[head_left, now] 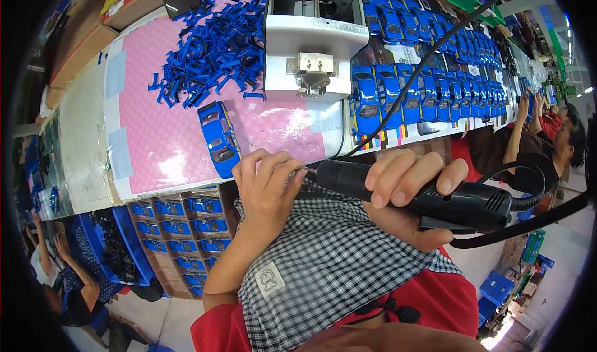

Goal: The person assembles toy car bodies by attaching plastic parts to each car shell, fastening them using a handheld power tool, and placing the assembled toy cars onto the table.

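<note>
My right hand (407,176) grips a black electric screwdriver (346,179), its fingers wrapped over the top of the body and the thumb below. The tool lies nearly level, its bit pointing left. The bit's tip meets the fingers of my left hand (267,187), which are curled and pressed together. What they hold, if anything, is hidden behind them. Just beyond the left fingertips a blue toy car (219,139) rests on the pink mat (155,128), its near end close to the index finger.
A silver metal screw feeder (317,35) stands ahead, beside a heap of blue plastic parts (214,47). Rows of blue toy cars (429,94) fill the right. A cardboard box of cars (180,227) sits below the table edge. A black cable (410,81) crosses the bench; co-workers sit either side.
</note>
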